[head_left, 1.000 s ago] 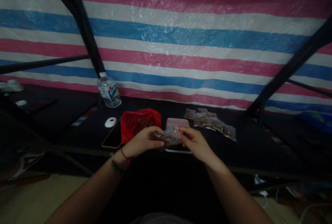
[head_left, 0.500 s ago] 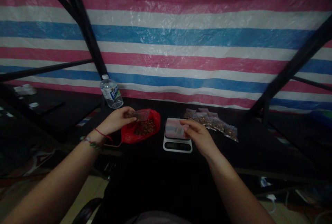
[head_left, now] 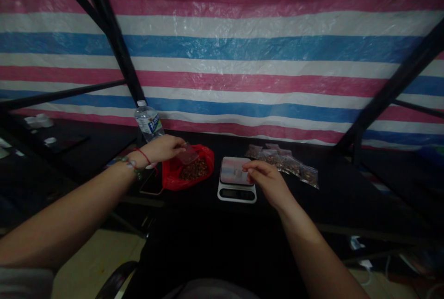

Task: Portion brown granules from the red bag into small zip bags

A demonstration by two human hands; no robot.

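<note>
My left hand (head_left: 169, 147) is closed on the edge of a small clear plastic bag (head_left: 188, 155), tilted above an open red plastic bag (head_left: 169, 175). Brown, nut-like pieces (head_left: 196, 169) lie inside the red bag. Beside the plate of a silver kitchen scale (head_left: 237, 193), my right hand (head_left: 266, 180) has its fingers curled together at the plate's right edge. What its fingertips hold, if anything, is too small to make out. A small pale spot shows on the scale plate, perhaps a reflection.
Several filled clear zip bags (head_left: 284, 161) lie behind my right hand. A clear plastic bottle (head_left: 148, 121) stands at the back left, and a phone-like dark slab (head_left: 151, 183) lies left of the red bag. Black frame bars (head_left: 120, 54) rise before a striped sheet.
My left hand has risen and turned over, so the clear bag now tilts down over the red bag. My right hand has barely moved at the scale.
</note>
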